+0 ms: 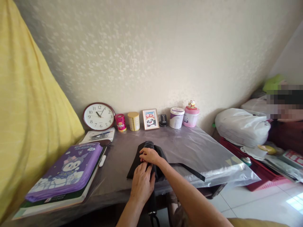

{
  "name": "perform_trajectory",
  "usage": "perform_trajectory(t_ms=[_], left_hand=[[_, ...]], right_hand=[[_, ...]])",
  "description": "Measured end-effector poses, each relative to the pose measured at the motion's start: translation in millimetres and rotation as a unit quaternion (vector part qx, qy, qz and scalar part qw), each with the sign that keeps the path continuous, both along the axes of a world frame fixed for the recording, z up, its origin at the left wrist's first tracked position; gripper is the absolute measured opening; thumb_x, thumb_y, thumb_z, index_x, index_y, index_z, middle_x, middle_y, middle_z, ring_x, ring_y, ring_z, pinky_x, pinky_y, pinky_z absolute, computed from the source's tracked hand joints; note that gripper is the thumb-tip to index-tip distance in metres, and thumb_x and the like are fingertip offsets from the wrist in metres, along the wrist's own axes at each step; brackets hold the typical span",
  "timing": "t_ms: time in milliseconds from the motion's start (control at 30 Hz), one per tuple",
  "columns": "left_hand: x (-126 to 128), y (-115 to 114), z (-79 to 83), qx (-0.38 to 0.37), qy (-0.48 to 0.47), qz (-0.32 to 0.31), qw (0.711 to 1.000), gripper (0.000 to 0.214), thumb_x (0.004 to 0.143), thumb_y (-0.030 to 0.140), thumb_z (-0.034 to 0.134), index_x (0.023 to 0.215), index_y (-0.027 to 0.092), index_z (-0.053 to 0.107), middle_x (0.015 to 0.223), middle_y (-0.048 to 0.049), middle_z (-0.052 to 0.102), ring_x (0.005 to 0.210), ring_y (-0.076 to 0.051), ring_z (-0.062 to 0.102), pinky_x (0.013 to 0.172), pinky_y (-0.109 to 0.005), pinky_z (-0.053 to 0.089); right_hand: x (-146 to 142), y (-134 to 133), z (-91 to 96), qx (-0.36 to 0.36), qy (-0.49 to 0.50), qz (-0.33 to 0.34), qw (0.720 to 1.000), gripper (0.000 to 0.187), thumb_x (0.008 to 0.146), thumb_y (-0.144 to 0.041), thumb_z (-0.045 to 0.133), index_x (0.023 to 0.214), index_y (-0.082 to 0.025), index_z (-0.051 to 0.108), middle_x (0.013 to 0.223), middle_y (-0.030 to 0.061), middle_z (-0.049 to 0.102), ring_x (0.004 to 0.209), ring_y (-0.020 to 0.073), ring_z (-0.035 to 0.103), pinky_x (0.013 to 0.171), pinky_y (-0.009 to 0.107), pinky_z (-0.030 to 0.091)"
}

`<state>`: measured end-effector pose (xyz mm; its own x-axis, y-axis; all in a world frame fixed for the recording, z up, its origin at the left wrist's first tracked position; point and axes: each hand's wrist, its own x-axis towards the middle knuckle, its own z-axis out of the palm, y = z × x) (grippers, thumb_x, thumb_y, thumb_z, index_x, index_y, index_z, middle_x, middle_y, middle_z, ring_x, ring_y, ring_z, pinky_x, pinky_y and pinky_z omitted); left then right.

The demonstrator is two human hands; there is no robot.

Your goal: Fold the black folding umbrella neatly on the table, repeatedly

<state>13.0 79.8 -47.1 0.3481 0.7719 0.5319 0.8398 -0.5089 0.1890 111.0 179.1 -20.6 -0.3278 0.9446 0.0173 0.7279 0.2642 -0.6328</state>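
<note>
A black folded umbrella (142, 150) lies on the plastic-covered table (189, 148), its handle hanging past the front edge. My left hand (141, 183) rests flat on its near part, fingers together and pressing down. My right hand (149, 155) is curled over the fabric just beyond, fingers bent and gripping the folds. A black strap (192, 171) trails from the umbrella to the right across the plastic.
A purple cartoon folder (66, 170) lies on books at the left. Along the wall stand a clock (98, 116), two tins, a framed picture (151, 119) and two tubs. A yellow curtain (26, 119) hangs left. Bags and a person are at the right.
</note>
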Motion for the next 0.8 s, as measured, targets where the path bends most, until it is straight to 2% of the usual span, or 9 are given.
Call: perform_trajectory(t_ms=[67, 133, 233, 300, 433, 567, 633, 700, 800], left_hand=[[-1, 1, -5.4, -0.012, 0.013, 0.007, 1.0, 0.03, 0.085, 0.022, 0.042, 0.112, 0.019, 0.057, 0.112, -0.0084, 0.059, 0.101, -0.022, 0.055, 0.087, -0.038, 0.045], [-2, 1, -7.2, -0.026, 0.016, 0.017, 0.999, 0.031, 0.087, 0.022, 0.04, 0.111, 0.018, 0.058, 0.114, -0.0086, 0.059, 0.101, -0.022, 0.055, 0.086, -0.037, 0.046], [-3, 0, -5.7, -0.042, 0.012, 0.03, 0.999, 0.031, 0.087, 0.023, 0.04, 0.111, 0.017, 0.059, 0.116, -0.0088, 0.06, 0.104, -0.022, 0.055, 0.086, -0.036, 0.047], [-2, 0, -4.5, -0.054, 0.009, 0.033, 0.998, 0.032, 0.087, 0.023, 0.04, 0.111, 0.017, 0.059, 0.117, -0.0088, 0.06, 0.106, -0.022, 0.054, 0.087, -0.035, 0.047], [0, -2, -4.4, -0.066, 0.011, 0.037, 0.997, 0.034, 0.087, 0.024, 0.039, 0.114, 0.016, 0.058, 0.121, -0.0096, 0.058, 0.108, -0.023, 0.053, 0.087, -0.036, 0.047], [0, -3, -5.6, -0.081, 0.01, 0.032, 0.996, 0.036, 0.086, 0.025, 0.039, 0.116, 0.016, 0.057, 0.124, -0.0103, 0.056, 0.109, -0.024, 0.052, 0.087, -0.038, 0.047], [-1, -2, -5.6, -0.088, 0.005, 0.029, 0.996, 0.036, 0.086, 0.025, 0.039, 0.116, 0.016, 0.057, 0.123, -0.0103, 0.056, 0.109, -0.024, 0.052, 0.087, -0.038, 0.047], [-1, -2, -5.0, -0.091, 0.0, 0.028, 0.995, 0.035, 0.086, 0.025, 0.04, 0.115, 0.017, 0.057, 0.123, -0.0099, 0.056, 0.11, -0.024, 0.052, 0.088, -0.038, 0.047], [-2, -2, -3.5, -0.1, -0.006, 0.026, 0.995, 0.035, 0.087, 0.025, 0.039, 0.116, 0.016, 0.057, 0.122, -0.0099, 0.056, 0.11, -0.024, 0.051, 0.088, -0.038, 0.046]], right_hand=[[6, -5, 0.1, 0.016, 0.043, 0.036, 0.998, 0.021, 0.081, -0.022, 0.051, 0.098, -0.02, 0.063, 0.071, -0.0019, 0.069, 0.065, 0.0105, 0.063, 0.062, 0.019, 0.044], [14, -9, -1.2, 0.069, 0.054, 0.038, 0.995, 0.019, 0.084, -0.024, 0.048, 0.091, -0.02, 0.065, 0.072, -0.0011, 0.068, 0.065, 0.0099, 0.062, 0.062, 0.019, 0.044], [25, -8, -5.0, 0.181, 0.002, -0.004, 0.983, 0.019, 0.084, -0.024, 0.049, 0.08, -0.019, 0.067, 0.082, 0.0019, 0.068, 0.078, 0.0122, 0.06, 0.075, 0.022, 0.043], [29, -3, -8.4, 0.219, -0.04, -0.013, 0.975, 0.019, 0.084, -0.021, 0.049, 0.082, -0.019, 0.067, 0.09, 0.0033, 0.067, 0.086, 0.0136, 0.058, 0.085, 0.025, 0.04], [28, 17, -16.9, 0.201, -0.1, -0.033, 0.974, 0.024, 0.087, -0.021, 0.045, 0.102, -0.021, 0.064, 0.113, 0.0051, 0.061, 0.103, 0.0171, 0.052, 0.092, 0.031, 0.037], [24, 33, -22.4, 0.151, -0.125, -0.128, 0.972, 0.034, 0.089, -0.026, 0.041, 0.121, -0.02, 0.054, 0.134, 0.0073, 0.047, 0.117, 0.0236, 0.043, 0.096, 0.04, 0.034], [24, 35, -21.7, 0.156, -0.124, -0.163, 0.966, 0.037, 0.089, -0.026, 0.041, 0.124, -0.019, 0.051, 0.136, 0.0085, 0.044, 0.119, 0.0238, 0.041, 0.099, 0.04, 0.031], [24, 33, -19.6, 0.185, -0.115, -0.152, 0.964, 0.036, 0.089, -0.025, 0.042, 0.122, -0.019, 0.052, 0.136, 0.0081, 0.045, 0.12, 0.0217, 0.041, 0.101, 0.037, 0.029], [20, 25, -17.0, 0.209, -0.104, -0.065, 0.97, 0.031, 0.088, -0.026, 0.044, 0.115, -0.019, 0.058, 0.128, 0.0076, 0.053, 0.119, 0.0188, 0.043, 0.101, 0.033, 0.029]])
